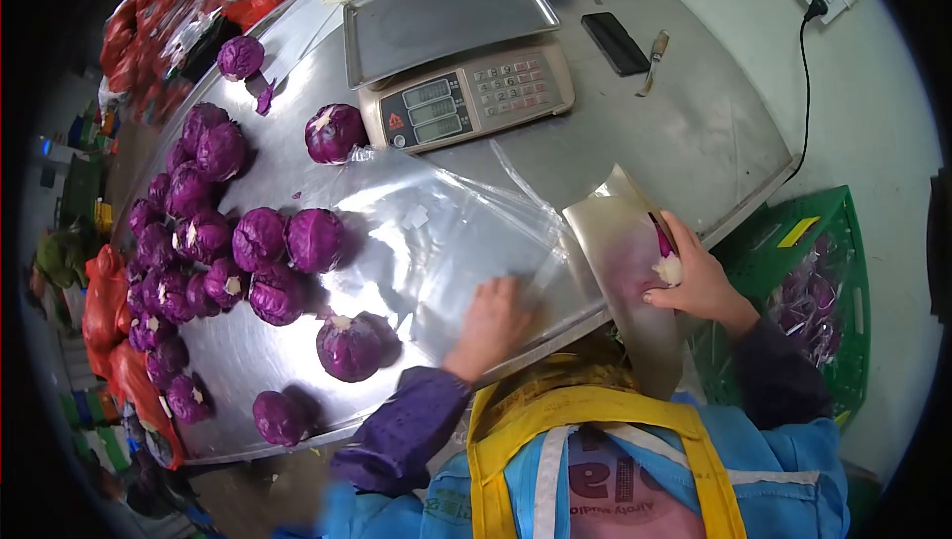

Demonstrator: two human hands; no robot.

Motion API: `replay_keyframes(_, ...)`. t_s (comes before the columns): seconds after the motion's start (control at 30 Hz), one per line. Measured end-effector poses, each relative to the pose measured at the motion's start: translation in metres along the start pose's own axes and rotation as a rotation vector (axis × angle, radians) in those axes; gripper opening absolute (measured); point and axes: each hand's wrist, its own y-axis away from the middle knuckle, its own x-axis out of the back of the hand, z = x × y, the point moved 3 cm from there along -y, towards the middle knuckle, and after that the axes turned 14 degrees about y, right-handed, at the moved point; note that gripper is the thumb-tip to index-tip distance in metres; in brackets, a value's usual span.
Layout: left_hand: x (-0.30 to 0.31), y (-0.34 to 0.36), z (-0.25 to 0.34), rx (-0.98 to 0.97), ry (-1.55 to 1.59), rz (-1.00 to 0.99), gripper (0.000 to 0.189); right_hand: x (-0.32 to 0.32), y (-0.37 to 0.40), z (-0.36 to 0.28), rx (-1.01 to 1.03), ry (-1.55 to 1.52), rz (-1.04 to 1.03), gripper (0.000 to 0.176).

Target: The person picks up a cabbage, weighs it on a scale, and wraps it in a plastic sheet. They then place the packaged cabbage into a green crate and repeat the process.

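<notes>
At the table's front edge, my right hand (pixel 706 279) is closed around a red cabbage (pixel 666 241). Its pale cut stem shows beside my thumb. A sheet of translucent plastic film (pixel 625 232) covers most of that cabbage and hangs down over the edge. My left hand (pixel 493 321), blurred by motion, is over clear plastic film (pixel 496 241) lying flat on the metal table; whether its fingers pinch the film is not visible. The nearest loose red cabbage (pixel 349 347) sits to the left of this hand.
Several red cabbages (pixel 260 239) cluster on the table's left side. A weighing scale (pixel 466 93) stands at the back, with a phone (pixel 615 43) and a small knife (pixel 653 63) to its right. A green crate (pixel 848 291) holding wrapped cabbages stands at the right.
</notes>
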Motion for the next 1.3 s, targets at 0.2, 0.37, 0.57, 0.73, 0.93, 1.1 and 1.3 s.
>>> replay_keyframes(0.2, -0.001, 0.015, -0.027, 0.088, -0.355, 0.153, 0.027, -0.001, 0.001, 0.000, 0.008, -0.019, 0.011, 0.098)
replay_keyframes(0.37, 0.072, -0.028, -0.001, -0.045, 0.020, 0.543, 0.005, -0.008, 0.009, 0.016, 0.088, -0.121, 0.133, 0.096)
replay_keyframes(0.57, -0.010, -0.050, 0.015, -0.368, 0.162, 0.096, 0.010, -0.012, 0.011, 0.026, 0.108, -0.180, 0.161, 0.097)
replay_keyframes(0.73, 0.018, -0.094, 0.033, -0.254, -0.068, 0.309, 0.012, -0.011, 0.018, 0.029, 0.086, -0.254, 0.192, 0.098)
replay_keyframes(0.93, -0.003, -0.118, 0.018, -0.143, -0.161, 0.277, 0.014, -0.018, 0.031, 0.046, 0.174, -0.293, 0.195, 0.100)
replay_keyframes(1.1, -0.001, -0.122, 0.021, -0.034, 0.286, 0.317, 0.012, -0.006, 0.031, 0.024, 0.325, -0.012, 0.069, 0.096)
replay_keyframes(1.3, 0.033, -0.108, 0.060, -0.077, 0.513, 0.252, 0.010, 0.000, 0.015, 0.013, 0.297, -0.012, -0.049, 0.093)
